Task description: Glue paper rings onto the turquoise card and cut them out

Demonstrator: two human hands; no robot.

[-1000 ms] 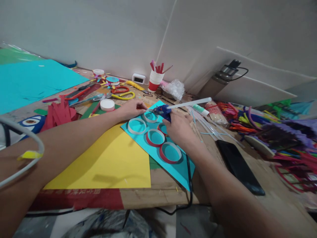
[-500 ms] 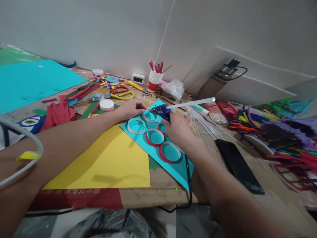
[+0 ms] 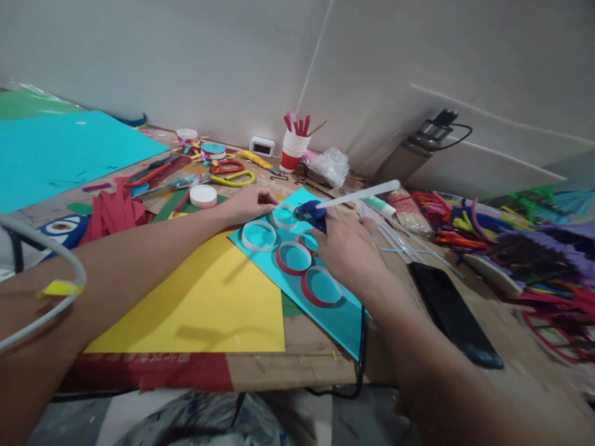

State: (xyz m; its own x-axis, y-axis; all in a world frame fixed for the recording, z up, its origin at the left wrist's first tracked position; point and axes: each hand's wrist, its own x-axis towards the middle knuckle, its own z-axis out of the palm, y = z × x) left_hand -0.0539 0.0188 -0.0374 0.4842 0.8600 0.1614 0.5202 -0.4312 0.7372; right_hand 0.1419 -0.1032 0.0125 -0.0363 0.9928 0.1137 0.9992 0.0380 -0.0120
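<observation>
My right hand (image 3: 348,244) is wrapped round a blue hot glue gun (image 3: 313,214). A long white glue stick (image 3: 362,194) juts from its back, and its nozzle points left over a white paper ring (image 3: 284,217). With curled fingers, my left hand (image 3: 251,205) touches the left edge of that ring; the exact grip is partly hidden. The ring stands on a turquoise paper sheet (image 3: 341,322). On the same sheet are another white paper ring (image 3: 258,248) and red-and-white paper rings (image 3: 304,291), one partly behind my right hand.
Yellow paper (image 3: 204,310) lies under my left forearm. A black phone (image 3: 453,316) is right of my right arm. Scissors (image 3: 232,178), a paper cup (image 3: 294,152) and a bottle (image 3: 418,145) stand farther back. The black cord (image 3: 362,353) hangs over the front edge.
My right hand and the glue gun have shifted slightly right, and the nozzle has drawn back from beside my left fingers. The left hand stays at the white ring.
</observation>
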